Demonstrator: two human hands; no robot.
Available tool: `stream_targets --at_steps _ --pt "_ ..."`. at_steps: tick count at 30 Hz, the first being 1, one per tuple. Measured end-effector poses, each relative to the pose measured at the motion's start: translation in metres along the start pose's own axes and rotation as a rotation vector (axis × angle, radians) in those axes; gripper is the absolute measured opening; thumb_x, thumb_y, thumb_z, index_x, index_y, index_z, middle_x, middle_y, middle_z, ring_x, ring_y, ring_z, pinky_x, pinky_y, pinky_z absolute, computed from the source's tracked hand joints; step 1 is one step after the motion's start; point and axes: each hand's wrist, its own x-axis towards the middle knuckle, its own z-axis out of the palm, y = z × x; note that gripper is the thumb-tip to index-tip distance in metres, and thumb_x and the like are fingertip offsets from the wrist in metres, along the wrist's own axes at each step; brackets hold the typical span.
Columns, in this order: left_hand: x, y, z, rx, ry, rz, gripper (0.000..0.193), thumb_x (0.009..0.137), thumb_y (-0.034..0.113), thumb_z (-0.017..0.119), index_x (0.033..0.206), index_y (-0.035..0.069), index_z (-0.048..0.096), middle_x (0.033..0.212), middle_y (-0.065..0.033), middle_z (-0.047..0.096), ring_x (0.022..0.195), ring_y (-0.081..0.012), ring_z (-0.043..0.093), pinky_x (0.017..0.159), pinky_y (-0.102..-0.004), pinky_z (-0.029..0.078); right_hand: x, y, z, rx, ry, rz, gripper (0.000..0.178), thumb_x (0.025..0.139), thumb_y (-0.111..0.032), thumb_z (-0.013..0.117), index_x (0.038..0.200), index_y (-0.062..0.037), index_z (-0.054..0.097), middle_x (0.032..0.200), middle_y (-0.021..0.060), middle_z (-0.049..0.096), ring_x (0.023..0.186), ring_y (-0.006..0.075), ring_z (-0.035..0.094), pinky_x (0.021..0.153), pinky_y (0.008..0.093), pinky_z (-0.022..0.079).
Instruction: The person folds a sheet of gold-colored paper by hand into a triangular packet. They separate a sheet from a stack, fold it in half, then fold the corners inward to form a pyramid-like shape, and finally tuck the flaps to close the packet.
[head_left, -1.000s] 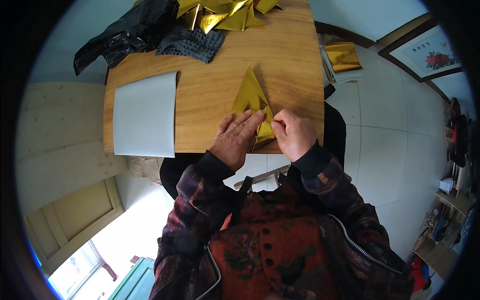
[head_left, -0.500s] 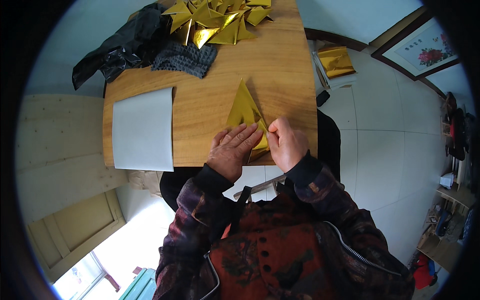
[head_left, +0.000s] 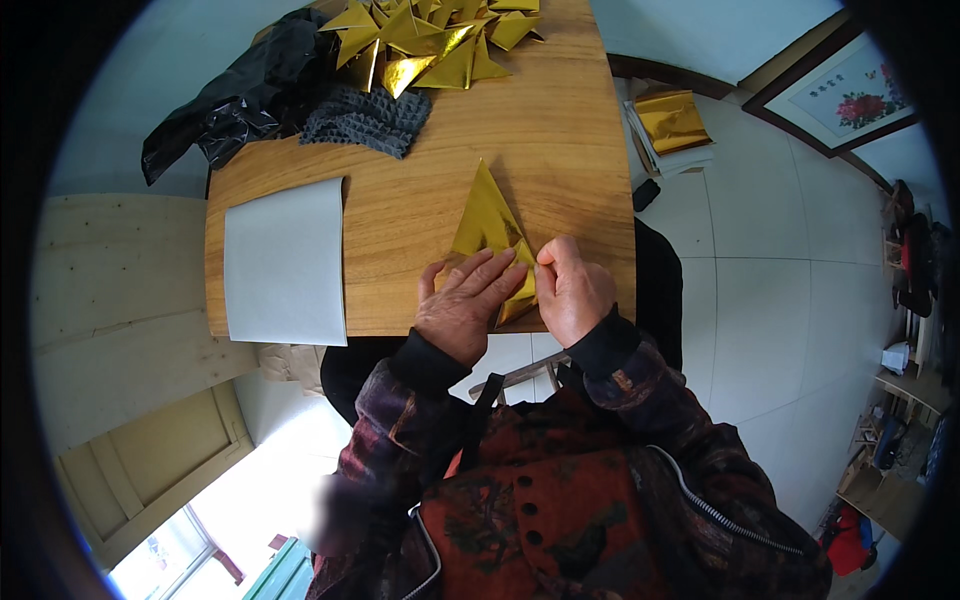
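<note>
A folded sheet of shiny gold paper (head_left: 484,215) lies on the wooden table near its front edge, its pointed tip facing away from me. My left hand (head_left: 466,308) rests flat across the paper's lower part, fingers stretched out and pressing it down. At the paper's right edge, my right hand (head_left: 574,292) is closed, with thumb and forefinger pinching the fold there. Part of the lower fold is hidden beneath my left fingers. A grey-white sheet (head_left: 285,262) lies to the left, slightly overhanging the front edge.
Several folded gold paper pieces (head_left: 430,45) are heaped at the table's far end. Beside them lie a black plastic bag (head_left: 235,95) and a dark grey textured cloth (head_left: 366,120). More gold paper (head_left: 672,120) sits on a stack beyond the table's right edge.
Hardly anything differs. Both hands stay on the gold paper, and the lower right fold under them lies slightly differently. The whole view has shifted a little.
</note>
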Motion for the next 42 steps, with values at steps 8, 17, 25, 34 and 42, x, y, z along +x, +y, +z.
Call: stream_targets --at_steps 8,17,25,34,42 --pt "0.004 0.000 -0.001 0.011 0.039 0.025 0.050 0.087 0.010 0.060 0.135 0.023 0.054 0.140 0.0032 0.051 0.128 -0.0196 0.047 0.106 -0.0454 0.026 0.001 0.000 0.002 -0.012 0.006 0.024 0.014 0.087 -0.013 0.062 0.093 -0.0112 0.049 0.065 0.0141 0.063 0.062 0.0391 0.063 0.056 0.0516 0.046" --pt "0.005 -0.007 0.001 0.020 0.057 0.062 0.052 0.085 0.008 0.062 0.134 0.024 0.056 0.139 0.0041 0.051 0.127 -0.0176 0.047 0.106 -0.0458 0.027 0.000 -0.003 0.001 -0.012 -0.012 0.046 0.013 0.088 -0.014 0.062 0.092 -0.0106 0.050 0.068 0.0157 0.063 0.066 0.0403 0.062 0.058 0.0523 0.046" --pt "0.006 -0.010 0.001 0.028 0.063 0.076 0.051 0.086 0.010 0.062 0.133 0.027 0.056 0.139 0.0063 0.051 0.127 -0.0166 0.046 0.107 -0.0464 0.027 -0.004 -0.001 -0.010 0.128 -0.110 0.067 0.016 0.086 -0.011 0.065 0.093 -0.0081 0.051 0.070 0.0158 0.063 0.069 0.0396 0.062 0.061 0.0502 0.046" --pt "0.005 -0.012 0.004 0.032 0.050 0.080 0.051 0.085 0.009 0.060 0.133 0.027 0.056 0.140 0.0067 0.049 0.129 -0.0167 0.044 0.109 -0.0474 0.025 -0.010 -0.006 -0.006 -0.003 -0.024 -0.098 0.012 0.084 -0.007 0.066 0.089 -0.0076 0.055 0.076 0.0128 0.062 0.070 0.0345 0.062 0.061 0.0407 0.049" --pt "0.004 -0.015 0.007 0.005 0.042 0.091 0.050 0.086 0.009 0.056 0.133 0.026 0.056 0.140 0.0052 0.049 0.131 -0.0187 0.042 0.112 -0.0501 0.021 -0.044 -0.004 -0.008 -0.207 -0.076 -0.445 0.055 0.069 -0.007 0.078 0.121 -0.0059 0.060 0.137 0.0111 0.047 0.128 0.0297 0.045 0.099 0.0481 0.040"
